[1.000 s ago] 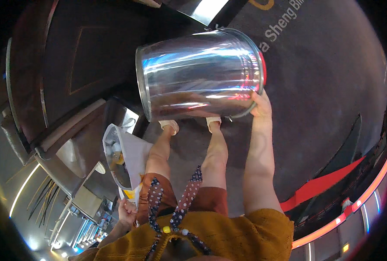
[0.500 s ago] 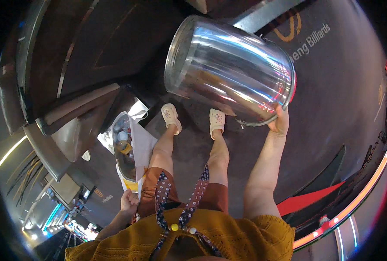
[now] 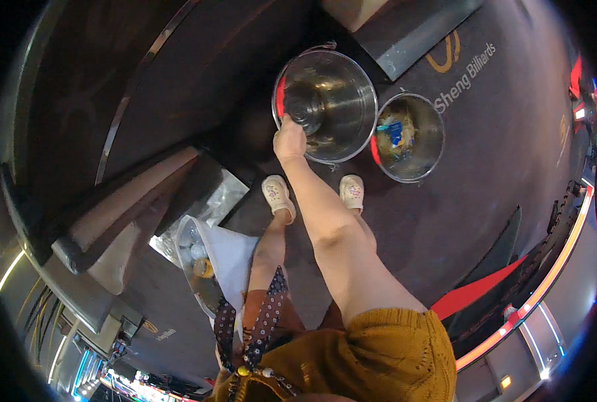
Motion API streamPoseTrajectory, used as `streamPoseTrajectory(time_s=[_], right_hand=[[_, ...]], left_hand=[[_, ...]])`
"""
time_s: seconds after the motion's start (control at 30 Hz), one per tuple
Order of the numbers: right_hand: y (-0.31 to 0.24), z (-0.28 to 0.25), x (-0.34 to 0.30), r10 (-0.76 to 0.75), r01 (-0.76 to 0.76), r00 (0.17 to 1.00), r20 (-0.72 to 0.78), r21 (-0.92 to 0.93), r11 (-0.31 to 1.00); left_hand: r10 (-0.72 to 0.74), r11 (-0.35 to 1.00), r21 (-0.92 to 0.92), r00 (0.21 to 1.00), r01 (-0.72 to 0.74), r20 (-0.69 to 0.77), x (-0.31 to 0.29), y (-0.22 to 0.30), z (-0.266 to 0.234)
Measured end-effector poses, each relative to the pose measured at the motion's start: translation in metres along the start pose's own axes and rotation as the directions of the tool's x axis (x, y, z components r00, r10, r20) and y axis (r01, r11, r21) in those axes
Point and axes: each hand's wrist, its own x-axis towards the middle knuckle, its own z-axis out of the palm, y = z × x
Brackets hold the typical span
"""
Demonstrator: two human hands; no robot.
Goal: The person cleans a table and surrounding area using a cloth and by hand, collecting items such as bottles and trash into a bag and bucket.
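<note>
The dark carpeted floor (image 3: 459, 221) spreads under everything, far below the fingers, with a red stripe (image 3: 479, 295) on it down to the right. Left of the fingers a large dark cabinet with a metal trim line (image 3: 144, 87) fills the upper left. The empty steel bucket (image 3: 330, 100) stands upright on the floor directly under the fingers, its bright inside open to the view and a red patch on its near-left rim. Just beside it, to the right of the fingers and touching or nearly touching its rim, stands a second steel bucket (image 3: 412, 137), this one holding crumpled rubbish in blue and yellow. Well below and left of the fingers hangs a clear bag (image 3: 208, 268) holding bottles and other litter. The right hand (image 3: 289, 142) reaches down on a straight arm and its fingers (image 3: 286, 124) are clamped on the near-left rim of the empty bucket. The left hand is hidden behind the clothing at the lower edge, so its fingers cannot be judged. Two pale shoes (image 3: 278, 194) stand just below the fingers.
</note>
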Motion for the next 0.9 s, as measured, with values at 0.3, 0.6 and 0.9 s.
streamPoseTrajectory(time_s=[0.3, 0.6, 0.9], right_hand=[[0.006, 0.074, 0.008, 0.294, -0.297, 0.951, 0.089, 0.015, 0.955], [0.018, -0.047, -0.028, 0.343, -0.537, 0.827, 0.445, 0.446, 0.716], [0.037, -0.238, 0.012, 0.282, -0.059, 0.935, -0.215, 0.69, 0.722]], left_hand=[[-0.049, 0.998, -0.035, 0.999, 0.05, 0.005, 0.012, 0.008, -0.014], [0.122, 0.986, -0.121, 0.991, -0.116, 0.045, 0.03, -0.027, -0.08], [-0.018, 0.715, -0.692, 0.987, -0.1, -0.162, -0.093, 0.08, 0.02]])
